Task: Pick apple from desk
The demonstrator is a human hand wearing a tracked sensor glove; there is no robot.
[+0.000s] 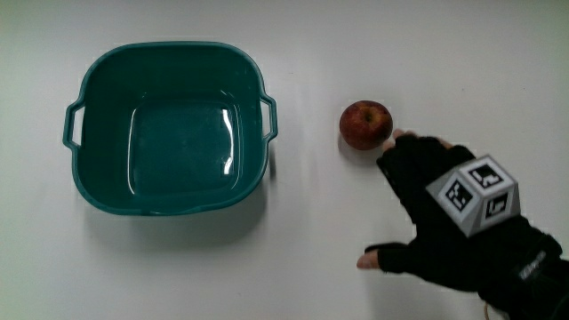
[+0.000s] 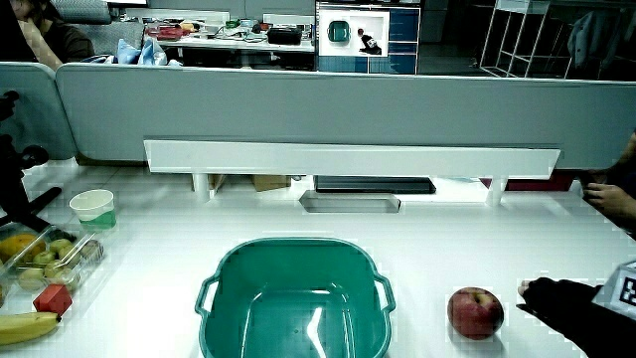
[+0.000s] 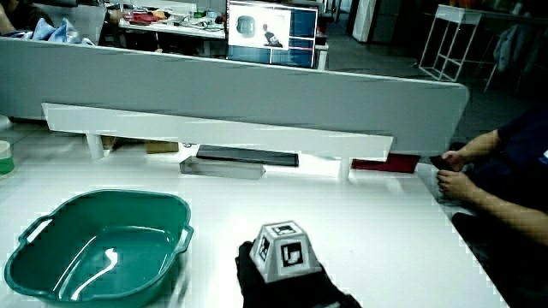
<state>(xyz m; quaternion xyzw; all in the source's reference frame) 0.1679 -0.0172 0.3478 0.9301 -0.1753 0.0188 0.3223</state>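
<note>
A red apple (image 1: 365, 124) lies on the white table beside the teal basin (image 1: 107, 89). In a side view the apple (image 2: 475, 312) shows between the basin (image 2: 224, 268) and the hand. The gloved hand (image 1: 418, 200) hovers next to the apple, a little nearer to the person, with fingers spread and empty; its fingertips (image 1: 400, 138) almost reach the fruit. A patterned cube (image 1: 474, 193) sits on its back. In a side view the hand (image 3: 287, 287) hides the apple.
The basin (image 3: 34, 231) is empty. In a side view a paper cup (image 2: 93, 209), a clear box of fruit (image 2: 45, 261), a red block (image 2: 52, 298) and a banana (image 2: 28, 325) lie by the table's edge. A low grey partition (image 2: 328, 114) bounds the table.
</note>
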